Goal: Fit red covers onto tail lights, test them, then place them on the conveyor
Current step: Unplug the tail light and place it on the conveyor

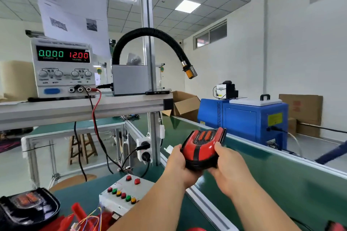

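The tail light [201, 148] with its red cover is being held over the near edge of the green conveyor [272, 174]. The left hand [177, 163] and the right hand [228, 167] are gripping its two sides. A button box [125, 193] is lying just beside, on the bench.

Both bare forearms reach forward and up from the lower edge of the view, drawing closer toward the hands. The left hand [177, 163] grips from the left side, fingers curled underneath and thumb up along the edge. The right hand [228, 169] grips from the right, thumb on top, fingers wrapped below. The wrists are near each other.
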`<state>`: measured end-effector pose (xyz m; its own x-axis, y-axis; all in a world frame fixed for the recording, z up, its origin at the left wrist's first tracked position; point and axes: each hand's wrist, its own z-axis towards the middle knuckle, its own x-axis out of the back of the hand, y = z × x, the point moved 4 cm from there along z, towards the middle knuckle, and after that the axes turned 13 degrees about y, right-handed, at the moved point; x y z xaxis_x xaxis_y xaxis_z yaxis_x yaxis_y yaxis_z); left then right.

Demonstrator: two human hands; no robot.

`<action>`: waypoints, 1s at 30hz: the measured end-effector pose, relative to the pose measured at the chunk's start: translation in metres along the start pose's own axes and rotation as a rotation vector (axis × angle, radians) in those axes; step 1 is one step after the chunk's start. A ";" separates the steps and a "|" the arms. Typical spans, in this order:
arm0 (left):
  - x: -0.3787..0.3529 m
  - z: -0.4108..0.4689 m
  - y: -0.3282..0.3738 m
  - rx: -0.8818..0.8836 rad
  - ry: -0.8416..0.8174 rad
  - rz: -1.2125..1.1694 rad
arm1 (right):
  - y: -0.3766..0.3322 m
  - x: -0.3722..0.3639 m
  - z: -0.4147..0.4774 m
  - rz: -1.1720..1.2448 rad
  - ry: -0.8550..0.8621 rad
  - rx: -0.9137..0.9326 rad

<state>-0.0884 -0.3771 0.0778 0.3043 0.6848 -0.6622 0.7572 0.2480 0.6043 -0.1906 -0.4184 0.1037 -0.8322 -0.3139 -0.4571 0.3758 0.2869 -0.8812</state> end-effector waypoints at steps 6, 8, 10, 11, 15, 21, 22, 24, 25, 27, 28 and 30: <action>0.002 0.004 0.002 0.000 -0.038 0.032 | 0.009 0.003 0.006 0.051 -0.015 -0.029; 0.001 0.004 0.000 -0.004 -0.059 0.053 | 0.010 0.008 0.003 0.072 -0.011 -0.029; -0.001 0.004 -0.005 -0.005 -0.075 0.082 | 0.009 0.016 -0.001 0.095 -0.003 -0.013; -0.003 0.004 -0.009 -0.004 -0.083 0.094 | 0.008 0.022 -0.004 0.106 0.004 -0.002; -0.014 -0.010 -0.034 0.009 -0.149 0.143 | 0.000 0.052 -0.017 0.142 0.040 0.063; -0.039 -0.054 -0.095 0.065 -0.293 0.270 | -0.017 0.122 -0.049 0.159 0.144 0.176; -0.044 -0.062 -0.106 0.070 -0.316 0.300 | -0.020 0.135 -0.056 0.165 0.175 0.190; -0.054 -0.078 -0.131 0.085 -0.356 0.355 | -0.027 0.162 -0.071 0.192 0.242 0.225; -0.059 -0.087 -0.142 0.089 -0.374 0.371 | -0.032 0.176 -0.080 0.207 0.269 0.249; -0.071 -0.104 -0.165 0.091 -0.410 0.391 | -0.042 0.204 -0.099 0.227 0.314 0.304; -0.078 -0.114 -0.176 0.102 -0.436 0.396 | -0.048 0.217 -0.109 0.240 0.337 0.329; -0.091 -0.135 -0.197 0.135 -0.489 0.399 | -0.061 0.243 -0.128 0.290 0.391 0.354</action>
<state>-0.3437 -0.3957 0.0787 0.7813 0.3075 -0.5431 0.5882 -0.0716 0.8056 -0.4679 -0.3961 0.0617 -0.7384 0.1075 -0.6657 0.6670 -0.0287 -0.7445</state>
